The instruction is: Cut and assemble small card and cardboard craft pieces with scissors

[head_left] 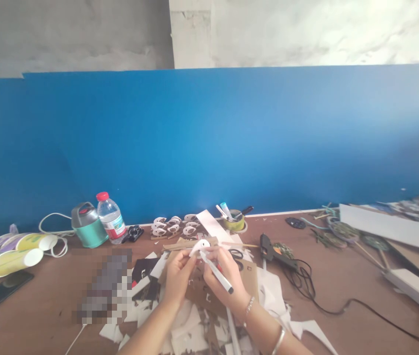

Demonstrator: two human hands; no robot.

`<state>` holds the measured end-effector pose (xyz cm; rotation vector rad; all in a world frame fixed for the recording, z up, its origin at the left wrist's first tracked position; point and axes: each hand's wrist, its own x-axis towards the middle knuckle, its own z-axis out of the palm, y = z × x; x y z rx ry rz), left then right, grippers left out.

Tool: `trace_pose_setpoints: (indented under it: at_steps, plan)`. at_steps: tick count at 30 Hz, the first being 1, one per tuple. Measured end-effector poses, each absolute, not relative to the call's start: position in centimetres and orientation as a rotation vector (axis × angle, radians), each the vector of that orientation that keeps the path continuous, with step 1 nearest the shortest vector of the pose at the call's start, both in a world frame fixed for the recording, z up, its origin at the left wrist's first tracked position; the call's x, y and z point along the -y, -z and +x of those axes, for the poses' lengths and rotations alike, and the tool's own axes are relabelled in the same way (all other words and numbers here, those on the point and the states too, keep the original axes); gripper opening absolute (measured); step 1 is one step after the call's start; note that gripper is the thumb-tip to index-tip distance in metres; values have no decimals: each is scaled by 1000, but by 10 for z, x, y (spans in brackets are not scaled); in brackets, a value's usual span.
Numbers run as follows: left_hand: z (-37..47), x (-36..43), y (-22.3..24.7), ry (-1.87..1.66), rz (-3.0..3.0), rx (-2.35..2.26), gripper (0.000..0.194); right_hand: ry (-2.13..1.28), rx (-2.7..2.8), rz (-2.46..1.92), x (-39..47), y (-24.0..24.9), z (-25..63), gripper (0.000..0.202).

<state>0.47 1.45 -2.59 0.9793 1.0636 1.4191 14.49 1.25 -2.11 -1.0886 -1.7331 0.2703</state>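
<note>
My left hand (179, 271) pinches a small white cut-out piece (199, 246) that has a dark dot on it. A white pen (217, 272) with a dark end is gripped in my right hand (227, 278), its other end touching or close to the white piece. Beneath both hands lies a brown cardboard sheet (252, 281) among many white paper scraps (187, 323). Several small white shapes (172, 229) with dark markings stand in rows behind my left hand. Black scissors handles (236, 254) show just behind my right hand.
A water bottle (111, 217), a green and grey container (89, 227) and paper cups (17, 261) stand at the left. A glue gun (274, 251) with its black cord lies to the right. Behind are a tape roll (234, 224) holding pens and a blue partition (194, 138).
</note>
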Motion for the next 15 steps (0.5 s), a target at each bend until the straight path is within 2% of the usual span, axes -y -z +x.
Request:
trace_pose_setpoints:
  at_steps: [15]
  plan:
    - [5, -15, 27, -1413, 986, -1084, 32, -287, 1759, -1088, -12, 25, 145, 16]
